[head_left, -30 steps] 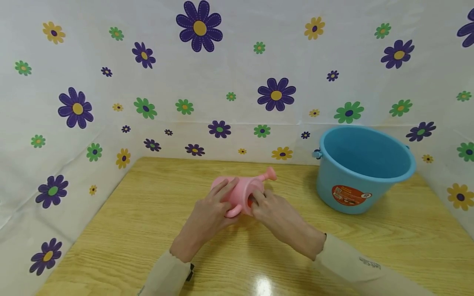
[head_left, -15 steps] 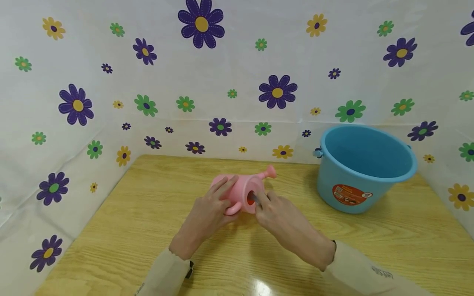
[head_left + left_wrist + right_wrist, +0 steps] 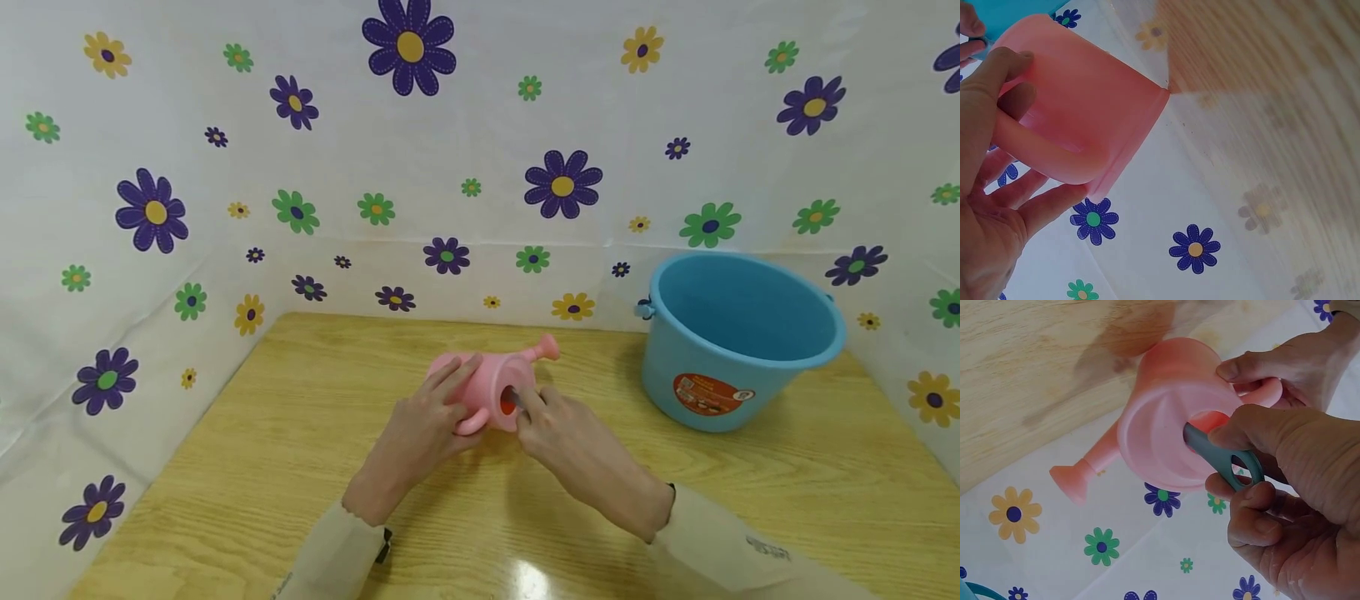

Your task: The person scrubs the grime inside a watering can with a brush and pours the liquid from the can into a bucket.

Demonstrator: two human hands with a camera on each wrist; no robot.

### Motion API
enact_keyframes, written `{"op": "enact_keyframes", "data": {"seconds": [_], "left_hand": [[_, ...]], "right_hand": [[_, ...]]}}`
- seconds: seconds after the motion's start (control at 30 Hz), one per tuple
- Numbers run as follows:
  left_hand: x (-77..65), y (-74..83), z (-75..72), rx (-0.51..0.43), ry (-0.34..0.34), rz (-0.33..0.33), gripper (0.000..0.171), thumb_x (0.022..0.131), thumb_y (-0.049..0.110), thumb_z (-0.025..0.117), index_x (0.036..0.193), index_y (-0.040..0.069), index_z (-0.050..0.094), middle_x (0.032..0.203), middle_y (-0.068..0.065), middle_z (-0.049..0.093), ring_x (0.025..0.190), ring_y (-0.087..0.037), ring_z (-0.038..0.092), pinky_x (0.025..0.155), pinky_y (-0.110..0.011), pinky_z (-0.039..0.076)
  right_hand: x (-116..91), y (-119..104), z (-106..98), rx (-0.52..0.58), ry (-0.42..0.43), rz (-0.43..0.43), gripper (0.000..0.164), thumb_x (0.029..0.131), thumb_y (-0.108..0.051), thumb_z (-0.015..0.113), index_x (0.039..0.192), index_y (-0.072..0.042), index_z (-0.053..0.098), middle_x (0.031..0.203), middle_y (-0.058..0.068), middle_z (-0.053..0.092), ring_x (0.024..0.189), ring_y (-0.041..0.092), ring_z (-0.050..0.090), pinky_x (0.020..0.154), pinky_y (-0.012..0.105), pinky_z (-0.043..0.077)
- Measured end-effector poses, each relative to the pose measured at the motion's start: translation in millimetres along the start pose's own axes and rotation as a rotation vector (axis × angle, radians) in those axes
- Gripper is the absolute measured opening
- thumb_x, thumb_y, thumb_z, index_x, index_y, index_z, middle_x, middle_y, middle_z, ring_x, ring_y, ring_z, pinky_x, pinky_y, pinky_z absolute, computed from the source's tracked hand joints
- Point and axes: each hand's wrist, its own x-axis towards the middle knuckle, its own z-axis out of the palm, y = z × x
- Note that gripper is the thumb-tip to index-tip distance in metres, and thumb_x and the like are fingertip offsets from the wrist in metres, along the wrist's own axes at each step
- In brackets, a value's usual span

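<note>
I see the pink watering can (image 3: 491, 377) tipped on its side, not far from the back edge of the counter (image 3: 315, 433). The left hand (image 3: 420, 429) grips it by its side and handle. The right hand (image 3: 566, 437) pinches a grey-green stick (image 3: 1213, 452) with a holed end, poking into the can's mouth. A blue bucket (image 3: 697, 367) stands near the back right corner. Flowery cloth (image 3: 480, 125) hangs behind.
</note>
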Motion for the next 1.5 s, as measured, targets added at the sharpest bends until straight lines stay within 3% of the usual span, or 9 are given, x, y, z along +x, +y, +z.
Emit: {"op": "enact_keyframes", "data": {"seconds": [0.33, 0.6, 0.87, 1.5], "left_hand": [[-1.1, -0.1, 1.2, -0.004, 0.001, -0.002, 0.032, 0.079, 0.028, 0.090, 0.065, 0.009, 0.067, 0.146, -0.012, 0.062, 0.134, -0.032, 0.059, 0.073, -0.032, 0.065], [-0.7, -0.1, 0.7, 0.005, 0.000, 0.005, 0.033, 0.079, 0.028, 0.089, 0.065, 0.009, 0.066, 0.146, -0.012, 0.061, 0.135, -0.032, 0.059, 0.074, -0.032, 0.065], [0.4, 0.7, 0.7, 0.007, -0.001, 0.009, 0.034, 0.080, 0.028, 0.089, 0.064, 0.010, 0.065, 0.145, -0.012, 0.062, 0.134, -0.032, 0.060, 0.075, -0.032, 0.065], [1.0, 1.7, 1.5, 0.016, -0.001, 0.001, 0.036, 0.078, 0.029, 0.090, 0.063, 0.010, 0.063, 0.145, -0.011, 0.062, 0.133, -0.033, 0.061, 0.071, -0.032, 0.065]], "right_hand": [[8, 1, 14, 0.034, 0.037, 0.001, 0.024, 0.083, -0.014, 0.085, 0.102, -0.006, 0.073, 0.105, 0.008, 0.056, 0.077, 0.017, 0.054, 0.062, 0.015, 0.052], [13, 3, 24, 0.055, 0.099, 0.001, 0.022, 0.084, -0.012, 0.083, 0.102, -0.004, 0.072, 0.106, 0.009, 0.057, 0.077, 0.017, 0.054, 0.063, 0.016, 0.054], [14, 3, 26, 0.004, 0.131, -0.010, 0.023, 0.085, -0.012, 0.083, 0.104, -0.006, 0.072, 0.108, 0.009, 0.056, 0.077, 0.017, 0.053, 0.061, 0.016, 0.052], [4, 0, 3, 0.054, 0.041, 0.041, 0.018, 0.084, -0.012, 0.084, 0.096, -0.008, 0.072, 0.096, 0.007, 0.056, 0.069, 0.016, 0.051, 0.051, 0.014, 0.045]]}}
